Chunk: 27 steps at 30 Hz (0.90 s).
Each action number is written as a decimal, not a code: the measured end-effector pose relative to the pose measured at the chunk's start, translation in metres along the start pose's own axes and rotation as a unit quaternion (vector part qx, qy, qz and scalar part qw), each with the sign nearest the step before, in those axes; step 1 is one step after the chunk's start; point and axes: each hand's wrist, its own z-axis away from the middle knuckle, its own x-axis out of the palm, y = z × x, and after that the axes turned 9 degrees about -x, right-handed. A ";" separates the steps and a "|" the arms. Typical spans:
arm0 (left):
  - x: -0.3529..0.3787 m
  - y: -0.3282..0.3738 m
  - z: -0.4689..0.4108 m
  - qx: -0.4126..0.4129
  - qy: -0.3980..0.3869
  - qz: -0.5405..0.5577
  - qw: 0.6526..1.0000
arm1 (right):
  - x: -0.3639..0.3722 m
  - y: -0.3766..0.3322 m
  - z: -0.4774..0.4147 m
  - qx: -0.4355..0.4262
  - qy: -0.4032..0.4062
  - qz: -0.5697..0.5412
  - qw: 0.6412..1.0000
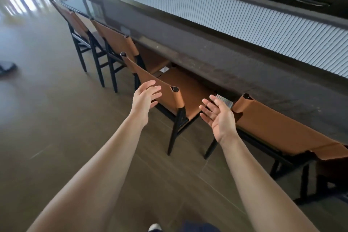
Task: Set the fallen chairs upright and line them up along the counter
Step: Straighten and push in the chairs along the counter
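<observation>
Several brown leather chairs with black legs stand upright in a row along the dark counter (pixel 207 58). The nearest-middle chair (pixel 188 88) is right in front of me, its seat tucked under the counter edge. My left hand (pixel 145 98) hovers open just before the left part of its backrest, fingers spread, holding nothing. My right hand (pixel 216 117) is open, palm turned left, in the gap between that chair and the chair on the right (pixel 282 128). Two further chairs, one (pixel 113 37) behind another (pixel 75 22), stand to the far left.
A white ribbed panel (pixel 244 19) rises behind the counter. The tiled floor (pixel 56 118) stretches to my left, with a dark low object (pixel 6 68) at the left edge. My shoe tip (pixel 155 227) shows at the bottom.
</observation>
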 end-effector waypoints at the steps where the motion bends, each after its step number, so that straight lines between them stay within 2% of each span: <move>1: -0.009 0.002 -0.002 -0.003 0.006 0.001 1.000 | 0.009 0.005 0.000 0.007 -0.001 -0.004 1.000; 12: -0.069 0.032 -0.048 0.000 0.037 0.006 0.999 | 0.104 0.038 -0.030 0.075 -0.052 -0.025 0.996; 18: -0.073 0.048 -0.093 -0.033 0.060 0.008 0.998 | 0.139 0.050 -0.080 0.131 -0.080 -0.025 0.988; 23: -0.065 0.066 -0.137 -0.063 0.074 0.017 0.995 | 0.163 0.054 -0.118 0.193 -0.073 -0.029 0.978; 27: -0.060 0.077 -0.171 -0.088 0.080 0.028 0.992 | 0.179 0.065 -0.141 0.232 -0.089 0.004 0.969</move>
